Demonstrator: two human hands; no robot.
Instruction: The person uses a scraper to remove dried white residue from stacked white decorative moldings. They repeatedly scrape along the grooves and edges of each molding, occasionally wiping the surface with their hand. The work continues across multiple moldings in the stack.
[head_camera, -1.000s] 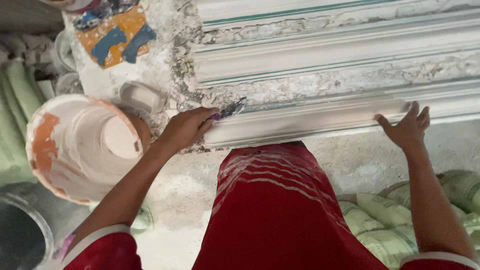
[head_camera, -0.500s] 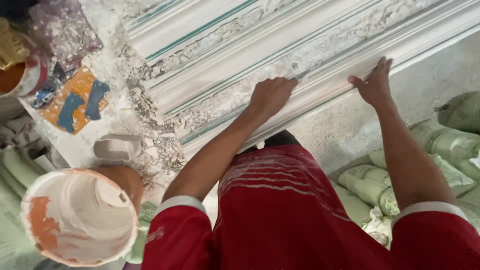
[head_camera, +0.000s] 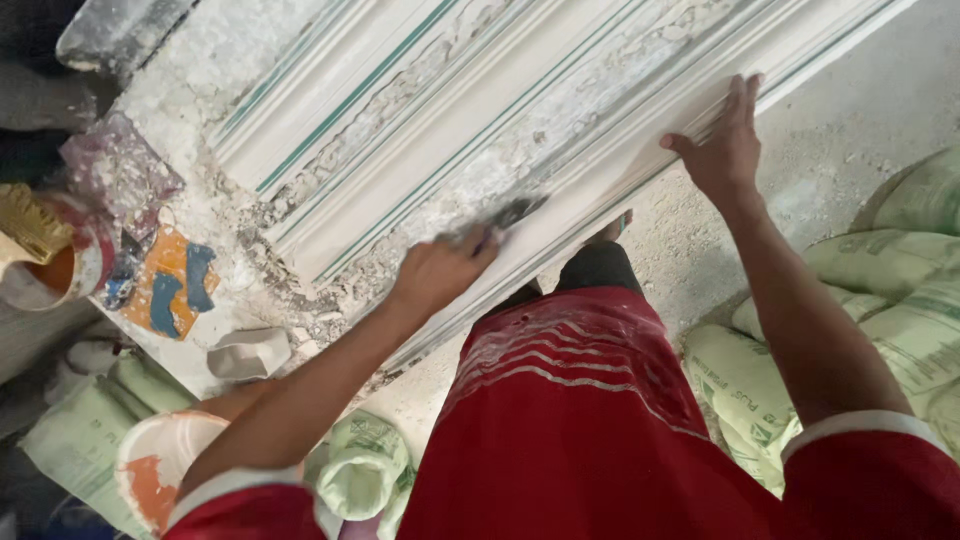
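Plaster moulding (head_camera: 610, 150), ridged; left hand (head_camera: 437, 275) grips scraper (head_camera: 508, 215); right hand (head_camera: 725, 150) flat.

- My shirt (head_camera: 590, 440): red, short-sleeved, streaked and dusted with white plaster across the front in wavy lines.
- My sleeve cuffs (head_camera: 860, 425): red with a narrow white band at each edge.
- My left hand (head_camera: 440, 275) and right hand (head_camera: 725, 150): bare, no gloves, forearms uncovered.
- My legwear (head_camera: 598, 268): dark fabric, only partly visible.
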